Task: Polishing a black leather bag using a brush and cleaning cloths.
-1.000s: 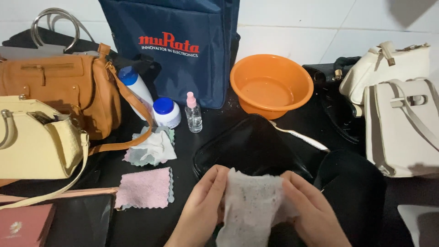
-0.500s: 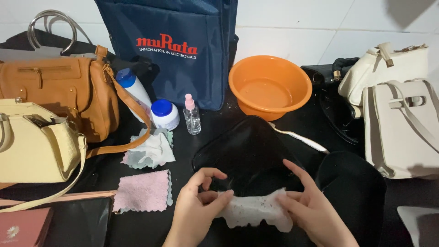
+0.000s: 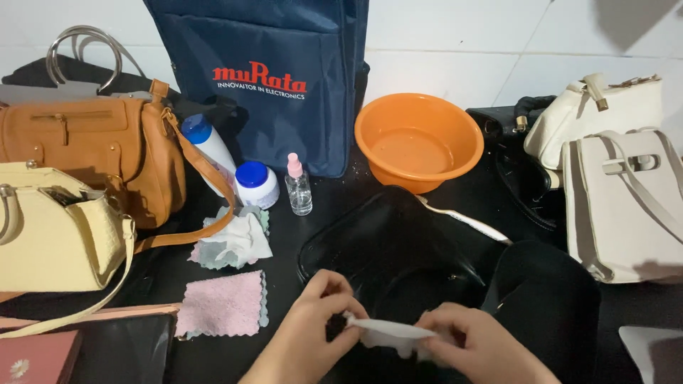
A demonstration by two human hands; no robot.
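Note:
Both my hands hold a white wipe (image 3: 390, 331), folded into a narrow strip, low in the middle of the view. My left hand (image 3: 313, 334) pinches its left end and my right hand (image 3: 473, 348) grips its right end. The wipe hangs just over the near edge of a shiny black bag (image 3: 398, 249) lying flat on the dark table.
An orange basin (image 3: 420, 139) stands behind the black bag. A small spray bottle (image 3: 299, 186), a blue-capped jar (image 3: 255, 183) and a white bottle (image 3: 206, 146) stand before a navy bag (image 3: 277, 78). Pink cloth (image 3: 223, 304), crumpled cloth (image 3: 235, 238), tan bag (image 3: 85, 153), yellow bag (image 3: 53, 235) left; cream bags (image 3: 619, 192) right.
The wipe was spread open between my hands a second ago. It has been folded down into a narrow strip, and my hands have dropped lower and closer together.

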